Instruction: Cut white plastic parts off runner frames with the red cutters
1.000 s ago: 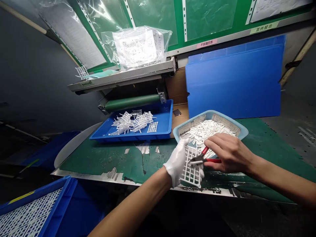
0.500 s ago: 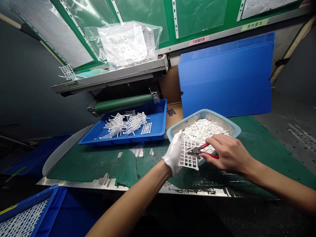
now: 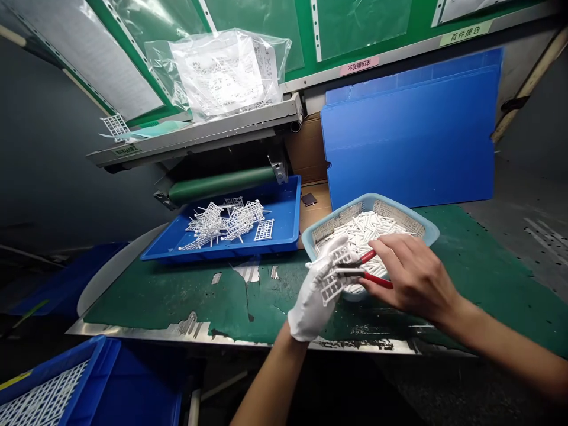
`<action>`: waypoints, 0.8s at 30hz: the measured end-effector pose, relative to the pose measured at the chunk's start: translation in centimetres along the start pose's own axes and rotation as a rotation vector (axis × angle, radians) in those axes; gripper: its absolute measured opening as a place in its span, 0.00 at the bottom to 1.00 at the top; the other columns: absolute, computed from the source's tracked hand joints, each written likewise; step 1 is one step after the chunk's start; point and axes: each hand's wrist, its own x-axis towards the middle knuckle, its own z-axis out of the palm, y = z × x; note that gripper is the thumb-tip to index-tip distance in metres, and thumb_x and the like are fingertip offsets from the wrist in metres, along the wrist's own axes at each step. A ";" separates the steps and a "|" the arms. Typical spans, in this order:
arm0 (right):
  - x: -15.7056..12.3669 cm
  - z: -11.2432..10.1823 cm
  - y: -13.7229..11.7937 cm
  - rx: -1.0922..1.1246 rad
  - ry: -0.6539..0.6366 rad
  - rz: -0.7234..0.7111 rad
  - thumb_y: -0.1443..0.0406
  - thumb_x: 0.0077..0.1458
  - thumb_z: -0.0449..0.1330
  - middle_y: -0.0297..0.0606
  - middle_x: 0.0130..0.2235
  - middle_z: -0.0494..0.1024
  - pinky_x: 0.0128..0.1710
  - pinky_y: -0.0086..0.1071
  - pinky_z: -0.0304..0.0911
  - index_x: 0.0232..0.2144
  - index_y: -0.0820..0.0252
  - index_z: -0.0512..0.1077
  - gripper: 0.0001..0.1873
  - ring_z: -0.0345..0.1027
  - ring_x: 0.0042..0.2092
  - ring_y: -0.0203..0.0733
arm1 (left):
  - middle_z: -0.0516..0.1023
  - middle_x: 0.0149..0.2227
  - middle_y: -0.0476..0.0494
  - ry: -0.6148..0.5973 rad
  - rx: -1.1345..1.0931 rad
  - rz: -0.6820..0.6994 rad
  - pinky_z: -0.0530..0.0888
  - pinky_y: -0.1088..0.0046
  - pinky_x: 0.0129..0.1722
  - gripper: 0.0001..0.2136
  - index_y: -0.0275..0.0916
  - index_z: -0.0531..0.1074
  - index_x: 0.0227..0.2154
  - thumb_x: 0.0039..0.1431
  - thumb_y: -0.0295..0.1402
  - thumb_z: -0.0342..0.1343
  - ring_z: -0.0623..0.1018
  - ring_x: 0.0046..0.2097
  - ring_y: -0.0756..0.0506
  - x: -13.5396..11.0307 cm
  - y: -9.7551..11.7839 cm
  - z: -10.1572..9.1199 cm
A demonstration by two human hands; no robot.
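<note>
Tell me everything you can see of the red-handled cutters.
The red-handled metal cutters have two slim red grips, spread apart, and dark steel jaws pointing left, tips at the white plastic lattice in the white-gloved left hand. The bare right hand holds them, above a pale blue basket of white plastic pegs.

**Plastic grid (image 3: 333,278) meets red cutters (image 3: 377,279)**

The gloved left hand (image 3: 313,299) pinches the white grid, tilted above the rim of a pale blue tray (image 3: 337,218) heaped with loose white pegs (image 3: 364,228). The bare right hand (image 3: 412,278) holds the cutters, their steel tips reaching the grid.
</note>
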 end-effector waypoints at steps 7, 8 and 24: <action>1.7 -0.8 3.4 0.061 0.009 -0.333 0.42 0.60 0.57 0.51 0.43 0.75 0.47 0.49 0.65 0.47 0.67 0.71 0.33 0.68 0.47 0.57 | 0.72 0.59 0.34 -0.286 0.025 -0.206 0.73 0.60 0.53 0.25 0.35 0.72 0.57 0.56 0.36 0.58 0.75 0.56 0.34 -1.4 1.1 -1.5; 1.8 -0.8 3.3 0.078 0.002 -0.320 0.42 0.60 0.57 0.51 0.42 0.75 0.45 0.47 0.65 0.45 0.67 0.71 0.32 0.68 0.45 0.56 | 0.73 0.59 0.33 -0.278 0.032 -0.180 0.73 0.60 0.52 0.25 0.34 0.72 0.57 0.56 0.35 0.59 0.77 0.53 0.34 -1.5 1.0 -1.3; -0.4 -0.6 0.0 0.228 -0.280 0.272 0.44 0.66 0.48 0.38 0.31 0.72 0.28 0.34 0.50 0.36 0.60 0.71 0.27 0.65 0.30 0.42 | 0.81 0.41 0.37 0.082 -0.210 -0.020 0.72 0.62 0.52 0.22 0.31 0.74 0.50 0.51 0.29 0.54 0.79 0.48 0.38 1.5 -0.1 1.3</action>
